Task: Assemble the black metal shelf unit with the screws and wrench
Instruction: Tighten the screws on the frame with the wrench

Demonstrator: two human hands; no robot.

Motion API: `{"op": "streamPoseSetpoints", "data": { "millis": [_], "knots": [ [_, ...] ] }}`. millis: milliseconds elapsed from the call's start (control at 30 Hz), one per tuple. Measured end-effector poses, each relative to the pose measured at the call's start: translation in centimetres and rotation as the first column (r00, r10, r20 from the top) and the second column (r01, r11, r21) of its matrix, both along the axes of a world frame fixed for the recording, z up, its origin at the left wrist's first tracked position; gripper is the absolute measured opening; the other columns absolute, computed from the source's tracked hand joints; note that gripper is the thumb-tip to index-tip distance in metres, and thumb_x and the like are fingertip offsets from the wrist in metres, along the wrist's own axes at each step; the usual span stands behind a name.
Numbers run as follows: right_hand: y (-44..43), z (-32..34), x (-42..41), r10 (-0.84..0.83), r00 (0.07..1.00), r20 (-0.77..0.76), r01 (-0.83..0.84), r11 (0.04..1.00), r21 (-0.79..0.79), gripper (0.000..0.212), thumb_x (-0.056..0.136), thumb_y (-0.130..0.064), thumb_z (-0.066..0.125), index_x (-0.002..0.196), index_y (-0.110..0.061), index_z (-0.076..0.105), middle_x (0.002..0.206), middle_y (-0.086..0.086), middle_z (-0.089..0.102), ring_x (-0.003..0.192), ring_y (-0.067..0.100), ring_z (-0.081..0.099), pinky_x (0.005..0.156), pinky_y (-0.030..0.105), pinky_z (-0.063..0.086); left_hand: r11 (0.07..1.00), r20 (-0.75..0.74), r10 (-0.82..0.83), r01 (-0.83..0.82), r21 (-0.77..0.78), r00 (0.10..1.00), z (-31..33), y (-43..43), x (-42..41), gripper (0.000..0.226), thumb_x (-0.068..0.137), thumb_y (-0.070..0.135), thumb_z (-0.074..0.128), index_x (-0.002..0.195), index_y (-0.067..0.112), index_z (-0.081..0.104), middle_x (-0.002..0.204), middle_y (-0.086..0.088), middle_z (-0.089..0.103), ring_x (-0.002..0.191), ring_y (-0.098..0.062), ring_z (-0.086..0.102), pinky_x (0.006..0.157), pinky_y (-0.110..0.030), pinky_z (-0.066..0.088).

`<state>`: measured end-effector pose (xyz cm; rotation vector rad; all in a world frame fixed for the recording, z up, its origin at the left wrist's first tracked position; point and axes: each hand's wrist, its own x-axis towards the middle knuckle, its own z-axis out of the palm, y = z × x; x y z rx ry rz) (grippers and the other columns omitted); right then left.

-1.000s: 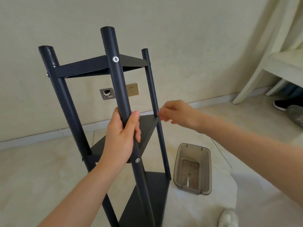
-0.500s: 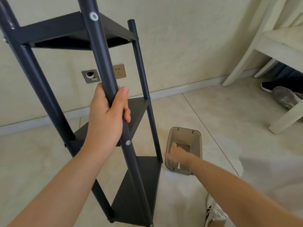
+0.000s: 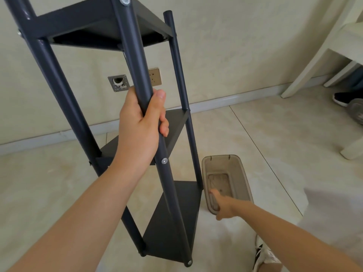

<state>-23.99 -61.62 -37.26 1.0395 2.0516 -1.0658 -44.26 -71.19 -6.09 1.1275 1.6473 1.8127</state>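
Black shelf unit (image 3: pixel 172 228) stands on the tiled floor (image 3: pixel 275 144), in from the floor's wall edge and right in front of you. It has three poles and three triangular shelves. A foot cap shows at the near corner.

Your left hand (image 3: pixel 140 124) is clamped around the front pole (image 3: pixel 135 55), thumb up along it, between the top and middle shelves. A silver screw head (image 3: pixel 164 161) sits in that pole just below your grip. Your wrist and forearm cover part of the middle shelf.

Your right hand (image 3: pixel 225 207) reaches down into a translucent plastic bin (image 3: pixel 243 173) on the floor. Its fingers are past the near rim and hidden by the back of the hand, so you cannot tell whether they hold anything. The bin's contents are too blurred to read.

In the way: the right-hand pole (image 3: pixel 177 61) and the bottom shelf's corner stand just beside the bin's left wall.

Around:
- A gold wall socket (image 3: pixel 155 76) and a metal plate with a hole (image 3: pixel 118 83) are on the wall behind the poles.
- A white furniture leg (image 3: pixel 306 69) stands toward the floor's right edge, with a dark shoe (image 3: pixel 340 99) near it.
- Your own sneaker (image 3: pixel 263 254) is at the bottom edge, near the right forearm.
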Motion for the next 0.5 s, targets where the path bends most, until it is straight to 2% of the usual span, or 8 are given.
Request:
{"op": "streamPoseSetpoints", "data": {
  "millis": [67, 133, 167, 233, 300, 367, 433, 500],
  "knots": [
    [-0.1, -0.4, 0.6, 0.032, 0.999, 0.022, -0.031, 0.998, -0.052, 0.109, 0.083, -0.021, 0.075, 0.154, -0.032, -0.006, 0.143, 0.016, 0.047, 0.124, 0.032, 0.053, 0.101, 0.04, 0.048, 1.0, -0.005, 0.006, -0.006, 0.0, 1.0, 0.0, 0.1, 0.1, 0.008, 0.105, 0.03, 0.053, 0.098, 0.027, 0.052, 0.069, 0.004, 0.052, 0.054, -0.011, 0.049, 0.056, -0.024, 0.048],
    [0.2, -0.3, 0.9, 0.058, 0.997, 0.059, -0.048, 0.986, -0.159, 0.103, 0.078, -0.033, 0.078, 0.153, -0.036, 0.007, 0.149, 0.01, 0.04, 0.129, 0.032, 0.047, 0.103, 0.042, 0.045, 1.0, -0.013, 0.006, -0.006, 0.001, 1.0, 0.1, 0.2, 0.2, 0.008, 0.105, 0.03, 0.053, 0.098, 0.026, 0.052, 0.069, 0.003, 0.052, 0.055, -0.013, 0.049, 0.057, -0.026, 0.048],
    [0.5, 0.0, 0.9, 0.052, 0.996, 0.075, -0.034, 0.974, -0.225, 0.095, 0.077, -0.041, 0.077, 0.151, -0.037, 0.016, 0.147, 0.006, 0.041, 0.126, 0.028, 0.048, 0.099, 0.04, 0.045, 1.0, -0.018, 0.006, -0.006, 0.0, 1.0, 0.0, 0.3, 0.2, 0.008, 0.105, 0.03, 0.053, 0.098, 0.026, 0.052, 0.069, 0.003, 0.052, 0.055, -0.013, 0.049, 0.057, -0.026, 0.048],
    [1.2, 0.5, 0.8, -0.011, 0.997, 0.082, 0.034, 0.959, -0.281, 0.071, 0.084, -0.049, 0.067, 0.145, -0.033, 0.035, 0.129, -0.005, 0.052, 0.106, 0.012, 0.057, 0.082, 0.027, 0.05, 1.0, -0.025, 0.006, -0.006, 0.004, 1.0, -0.1, 0.4, 0.3, 0.008, 0.105, 0.03, 0.053, 0.098, 0.025, 0.052, 0.068, 0.003, 0.052, 0.055, -0.014, 0.049, 0.058, -0.027, 0.049],
    [1.8, 0.1, 0.8, -0.115, 0.992, 0.045, 0.121, 0.978, -0.168, 0.041, 0.095, -0.037, 0.056, 0.131, -0.018, 0.053, 0.115, -0.002, 0.063, 0.097, 0.012, 0.064, 0.071, 0.023, 0.053, 1.0, -0.03, -0.001, 0.001, 0.002, 1.0, -0.2, 0.5, 0.5, 0.008, 0.105, 0.031, 0.053, 0.098, 0.025, 0.052, 0.069, 0.003, 0.052, 0.055, -0.015, 0.049, 0.059, -0.027, 0.049],
    [2.1, -0.7, 0.7, -0.133, 0.99, 0.049, 0.132, 0.991, 0.023, 0.026, 0.099, -0.021, 0.049, 0.115, -0.005, 0.061, 0.11, 0.01, 0.066, 0.103, 0.026, 0.065, 0.074, 0.027, 0.052, 1.0, -0.032, -0.008, 0.008, 0.0, 0.999, -0.2, 0.4, 0.7, 0.009, 0.104, 0.032, 0.053, 0.098, 0.025, 0.052, 0.069, 0.003, 0.052, 0.055, -0.015, 0.049, 0.06, -0.027, 0.048],
    [1.9, -1.6, 0.7, -0.099, 0.988, 0.115, 0.086, 0.99, 0.116, 0.025, 0.101, -0.018, 0.045, 0.114, -0.003, 0.059, 0.114, 0.014, 0.063, 0.105, 0.029, 0.061, 0.073, 0.027, 0.046, 1.0, -0.035, -0.013, 0.013, -0.004, 0.999, -0.2, 0.3, 0.9, 0.009, 0.104, 0.032, 0.053, 0.098, 0.026, 0.052, 0.069, 0.003, 0.052, 0.055, -0.014, 0.05, 0.061, -0.028, 0.048],
    [1.3, -2.6, 0.7, -0.1, 0.982, 0.161, 0.08, 0.989, 0.128, 0.031, 0.103, -0.021, 0.044, 0.125, -0.002, 0.054, 0.125, 0.015, 0.06, 0.112, 0.029, 0.059, 0.084, 0.03, 0.047, 1.0, -0.031, -0.014, 0.014, -0.005, 0.999, -0.2, 0.2, 1.0, 0.009, 0.104, 0.032, 0.053, 0.098, 0.026, 0.051, 0.07, 0.002, 0.052, 0.055, -0.014, 0.049, 0.06, -0.028, 0.048]
  ]
}}
